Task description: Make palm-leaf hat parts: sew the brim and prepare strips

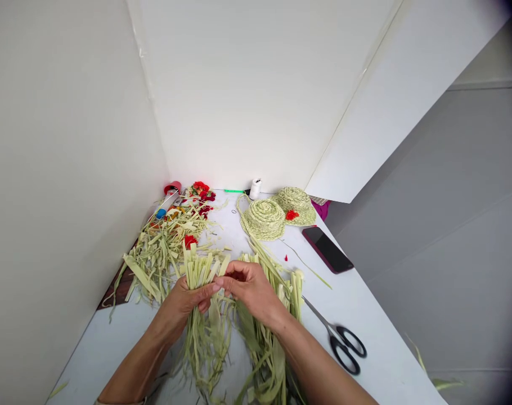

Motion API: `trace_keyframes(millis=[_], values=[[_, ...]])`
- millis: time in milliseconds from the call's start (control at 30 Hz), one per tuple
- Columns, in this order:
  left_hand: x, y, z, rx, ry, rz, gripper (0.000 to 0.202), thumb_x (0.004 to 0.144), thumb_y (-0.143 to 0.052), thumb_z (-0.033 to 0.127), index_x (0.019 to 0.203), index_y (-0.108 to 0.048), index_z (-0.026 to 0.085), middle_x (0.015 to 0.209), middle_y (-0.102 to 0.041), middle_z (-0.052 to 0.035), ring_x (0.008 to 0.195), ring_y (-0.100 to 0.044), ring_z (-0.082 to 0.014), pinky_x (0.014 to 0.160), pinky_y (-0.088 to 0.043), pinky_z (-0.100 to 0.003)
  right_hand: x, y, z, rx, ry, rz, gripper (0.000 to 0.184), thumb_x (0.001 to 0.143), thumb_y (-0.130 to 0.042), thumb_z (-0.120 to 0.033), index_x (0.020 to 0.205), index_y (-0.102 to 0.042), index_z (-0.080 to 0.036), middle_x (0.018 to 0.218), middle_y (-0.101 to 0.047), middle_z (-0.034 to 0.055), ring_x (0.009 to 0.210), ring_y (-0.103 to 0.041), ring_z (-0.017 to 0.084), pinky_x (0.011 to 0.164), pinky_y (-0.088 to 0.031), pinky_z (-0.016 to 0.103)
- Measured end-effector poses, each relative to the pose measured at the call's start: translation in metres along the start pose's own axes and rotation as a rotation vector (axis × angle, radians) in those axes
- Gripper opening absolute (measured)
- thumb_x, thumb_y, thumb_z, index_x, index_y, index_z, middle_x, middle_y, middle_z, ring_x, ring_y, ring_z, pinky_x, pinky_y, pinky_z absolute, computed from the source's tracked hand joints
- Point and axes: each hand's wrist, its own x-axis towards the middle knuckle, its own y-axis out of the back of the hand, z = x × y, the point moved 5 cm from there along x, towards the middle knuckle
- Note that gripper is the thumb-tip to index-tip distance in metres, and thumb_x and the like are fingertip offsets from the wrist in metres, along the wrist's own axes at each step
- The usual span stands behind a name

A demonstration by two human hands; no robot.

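Note:
My left hand (187, 297) is closed around a bundle of pale green corn husk strips (199, 270), cut ends up and loose ends hanging toward me. At the right edge of that bundle, my right hand (251, 288) pinches a husk strip (224, 264), and its fingertips meet my left thumb. Beneath my right wrist lies a second pile of longer husks (275, 360). Farther back sits a coiled, braided husk hat (264, 218) with its braid tail trailing forward. Behind it rests another braided hat (296, 203) with a red flower on it.
Scissors (338, 337) and a phone (327, 249) lie on the right of the white table. Husk scraps (158, 247) and red flowers (201, 188) heap at the left. A white thread spool (255, 188) stands at the back, near the white wall panels (256, 101).

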Motion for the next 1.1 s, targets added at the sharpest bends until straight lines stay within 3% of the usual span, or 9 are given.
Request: trace_keyframes(millis=[100, 233, 367, 500, 667, 833, 1100], values=[[-0.001, 0.0, 0.0, -0.024, 0.01, -0.008, 0.023, 0.074, -0.075, 0.036, 0.066, -0.063, 0.018, 0.044, -0.041, 0.0064, 0.044, -0.032, -0.008, 0.046, -0.029, -0.023, 0.001, 0.001, 0.002, 0.029, -0.017, -0.009, 0.025, 0.078, -0.065, -0.038, 0.073, -0.064, -0.014, 0.058, -0.054, -0.0019, 0.055, -0.046, 0.01, 0.054, -0.035, 0.023], [-0.001, -0.003, 0.002, -0.018, 0.009, -0.02, 0.028, 0.077, -0.071, 0.038, 0.062, -0.06, 0.017, 0.043, -0.039, 0.0064, 0.044, -0.032, -0.0077, 0.046, -0.029, -0.022, 0.003, 0.003, 0.005, 0.035, -0.025, 0.005, 0.023, 0.076, -0.067, -0.037, 0.073, -0.063, -0.015, 0.058, -0.054, -0.0022, 0.055, -0.048, 0.011, 0.054, -0.037, 0.023], [0.0, 0.0, 0.005, -0.052, -0.034, 0.063, 0.022, 0.074, -0.075, 0.036, 0.082, -0.068, 0.017, 0.049, -0.041, 0.0073, 0.044, -0.03, -0.0066, 0.045, -0.027, -0.021, 0.002, 0.002, 0.006, -0.032, -0.004, 0.026, 0.018, 0.076, -0.066, -0.032, 0.072, -0.061, -0.015, 0.06, -0.052, -0.0034, 0.055, -0.042, 0.009, 0.054, -0.032, 0.023], [0.0, 0.003, 0.003, -0.024, -0.036, 0.062, 0.025, 0.075, -0.075, 0.037, 0.069, -0.064, 0.015, 0.046, -0.039, 0.0073, 0.045, -0.031, -0.0073, 0.046, -0.027, -0.021, 0.002, -0.002, 0.006, -0.04, 0.012, 0.0, 0.016, 0.075, -0.066, -0.029, 0.071, -0.063, -0.014, 0.059, -0.051, -0.0036, 0.054, -0.04, 0.008, 0.053, -0.03, 0.022], [0.001, 0.004, 0.005, -0.016, -0.056, 0.095, 0.03, 0.077, -0.072, 0.039, 0.064, -0.059, 0.016, 0.046, -0.038, 0.0076, 0.046, -0.03, -0.0075, 0.048, -0.027, -0.021, 0.003, 0.002, 0.012, 0.011, -0.07, 0.046, 0.018, 0.072, -0.068, -0.031, 0.074, -0.065, -0.013, 0.057, -0.056, -0.0018, 0.054, -0.046, 0.011, 0.054, -0.035, 0.024], [0.0, 0.002, 0.006, 0.015, -0.048, 0.087, 0.025, 0.074, -0.074, 0.039, 0.074, -0.064, 0.016, 0.048, -0.039, 0.008, 0.047, -0.03, -0.0079, 0.048, -0.026, -0.022, 0.005, 0.002, 0.013, -0.003, -0.049, 0.036, 0.016, 0.071, -0.069, -0.029, 0.069, -0.065, -0.013, 0.057, -0.055, -0.0016, 0.055, -0.046, 0.011, 0.055, -0.036, 0.024], [0.001, 0.006, 0.004, 0.092, -0.072, 0.094, 0.039, 0.079, -0.068, 0.042, 0.054, -0.048, 0.019, 0.047, -0.037, 0.0069, 0.048, -0.031, -0.0091, 0.05, -0.028, -0.023, 0.004, 0.002, 0.006, -0.027, 0.016, 0.054, 0.014, 0.074, -0.065, -0.028, 0.078, -0.062, -0.014, 0.062, -0.051, -0.0035, 0.056, -0.041, 0.009, 0.052, -0.032, 0.022]])
